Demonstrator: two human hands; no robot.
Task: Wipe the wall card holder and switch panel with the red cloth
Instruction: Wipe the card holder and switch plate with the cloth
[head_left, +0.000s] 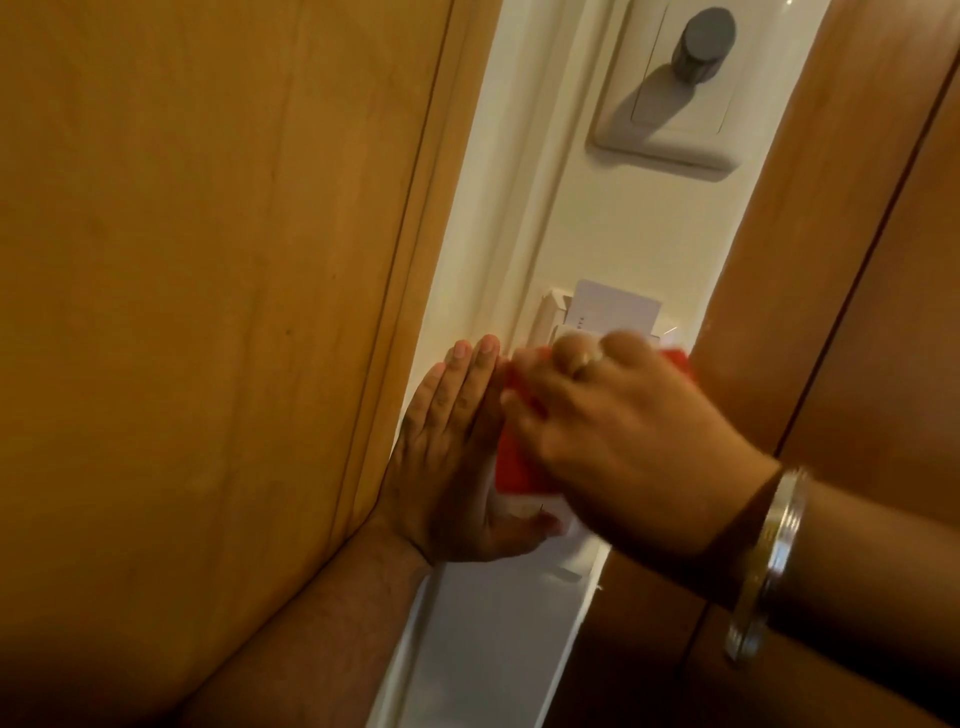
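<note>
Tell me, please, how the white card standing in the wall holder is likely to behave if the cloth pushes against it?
The white card looks thin and flat, so it is probably light and would flex slightly rather than resist. It sits loosely upright in the card holder, so a push from the red cloth under the right hand might tilt it or slide it sideways. It seems unlikely to break.

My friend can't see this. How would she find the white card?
Look at the cream wall strip between the two wooden panels. Below the switch panel with its dark round knob, the white card pokes up from the holder, just above the red cloth. Nothing else there is flat, thin and white.
</note>
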